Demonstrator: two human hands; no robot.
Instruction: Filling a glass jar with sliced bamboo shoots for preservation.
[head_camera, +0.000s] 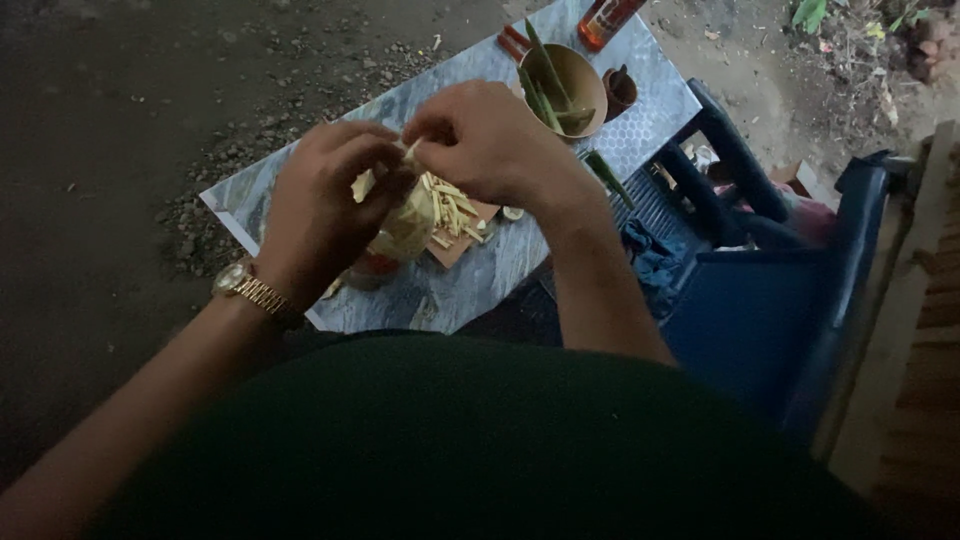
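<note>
Your left hand (325, 205) and right hand (490, 140) meet above the grey marbled tabletop (640, 120). Both pinch the same thin pale yellow strip (408, 150). Left fingers are curled narrow around its lower end and the pale piece (362, 185) poking out under them; right fingertips are closed tight on its upper end. The strip sits between the two hands, off the table, just above the small brown wooden cutting board (462, 240). On that board: a heap of pale yellow cut sticks (450, 205). Just beside it, under your left hand, is a rounded yellowish-green chunk (405, 232); can't tell exactly what it is in this light. A reddish item (375, 265) sits below the chunk, mostly hidden by the hand, kind unclear. A gold metal wristwatch (248, 287) is on your left wrist. Farther up the table is a round tan bowl (565, 90) with long green stalks (545, 85) standing in it, leaning out over the rim. One more green stalk (608, 178) lies at the table's right edge. A small dark brown cup (620, 90) sits just beside the bowl, and an orange-red bottle (608, 18) at the far corner is partly cut off by the frame. A blue plastic chair (760, 280) is right of the table, with blue cloth (655, 265) bunched on it. The ground is dark dirt with gravel (250, 130).
</note>
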